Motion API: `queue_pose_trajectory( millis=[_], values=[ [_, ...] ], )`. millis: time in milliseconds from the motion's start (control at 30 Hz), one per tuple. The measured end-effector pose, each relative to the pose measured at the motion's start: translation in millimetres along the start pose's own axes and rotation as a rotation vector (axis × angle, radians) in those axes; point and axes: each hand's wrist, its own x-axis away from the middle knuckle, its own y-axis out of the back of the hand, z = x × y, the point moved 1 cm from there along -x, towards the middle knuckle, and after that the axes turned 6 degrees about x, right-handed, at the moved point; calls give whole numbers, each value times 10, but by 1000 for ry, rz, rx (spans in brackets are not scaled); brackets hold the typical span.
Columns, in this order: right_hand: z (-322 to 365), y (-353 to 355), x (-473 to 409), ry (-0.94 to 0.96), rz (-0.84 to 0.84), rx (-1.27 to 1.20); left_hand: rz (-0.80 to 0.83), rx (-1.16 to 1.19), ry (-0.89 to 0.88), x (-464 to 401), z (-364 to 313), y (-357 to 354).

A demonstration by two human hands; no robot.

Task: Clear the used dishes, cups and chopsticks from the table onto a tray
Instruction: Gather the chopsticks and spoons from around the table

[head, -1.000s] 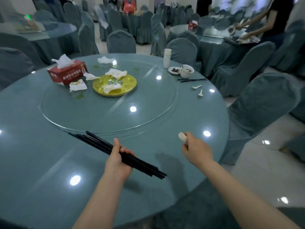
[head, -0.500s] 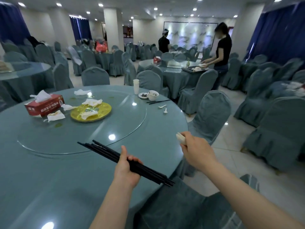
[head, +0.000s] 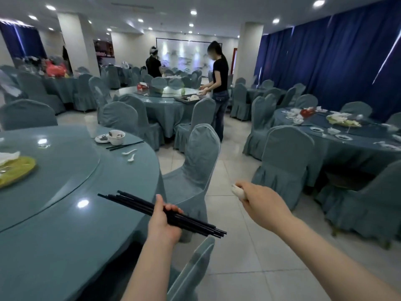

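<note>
Black chopsticks [head: 138, 204], a long thin glossy bundle, lie slantwise in your left hand [head: 163, 222] over the near right edge of the table [head: 65, 246], your fingers [head: 173, 208] wrapped round their middle. Your right hand [head: 259, 203], out over the floor, clenches a small white object [head: 237, 192], mostly hidden.

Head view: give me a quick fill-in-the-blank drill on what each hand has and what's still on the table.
1. The left hand grips a bundle of black ____.
2. The right hand holds a small object whose colour is ____.
3. On the table, a loose pair of chopsticks lies just in front of the white ____, which stands beside a small plate.
4. Two white ____ lie on the table near that loose pair.

Missing words: chopsticks; white; bowl; spoons
</note>
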Motion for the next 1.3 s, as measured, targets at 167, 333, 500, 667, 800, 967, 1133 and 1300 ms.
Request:
queue_pose_trajectory(
  millis=[167,333,500,667,800,967,1133,1300],
  values=[
    [-854,-234,-342,15,-6,-58,-35,19,-34,-364,620,-356],
    [-1137,-729,-1135,84,15,-156,-84,48,-121,-976,718,-633],
    [-1220,-1126,-1963,230,24,-127,-75,110,-178,-1733,652,-889],
    [-1431,-1419,-2788,327,73,-132,-113,147,-255,-2305,616,-1098],
    [-1449,-1728,-3437,420,159,-184,-159,170,-320,-2730,491,-1227],
    [-1504,-2169,-4328,535,242,-299,-225,290,-434,-3330,515,-1417],
    [-1422,-2525,-5113,703,310,-313,-311,393,-549,-3687,475,-1525],
    [-900,-2865,-5711,790,361,-370,-393,468,-669,-3892,148,-1444]
  ],
)
